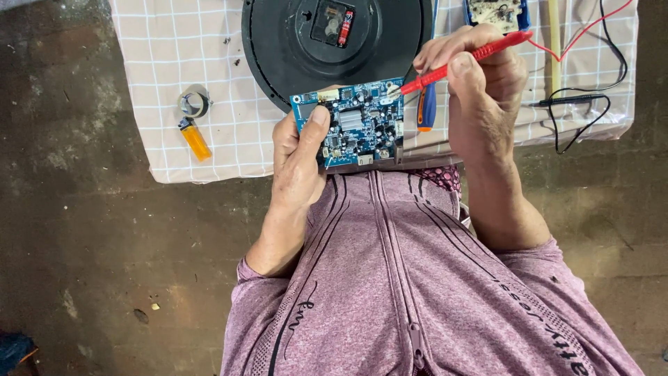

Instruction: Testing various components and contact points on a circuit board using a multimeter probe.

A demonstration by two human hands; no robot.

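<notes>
While left hand [298, 157] gripped blue circuit board [353, 124], right hand [480, 76] pinched red probe [465, 58], tip touching board's top edge; testing step seemingly underway; steady contact needed next.

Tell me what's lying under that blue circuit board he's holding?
Under the blue circuit board show the checked cloth and the edge of a round black disc. Whatever lies directly beneath the board is covered.

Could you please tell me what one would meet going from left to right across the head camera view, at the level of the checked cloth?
Roll of tape with orange lighter below it → left hand → blue circuit board → red probe in the right hand → black probe on its lead.
</notes>
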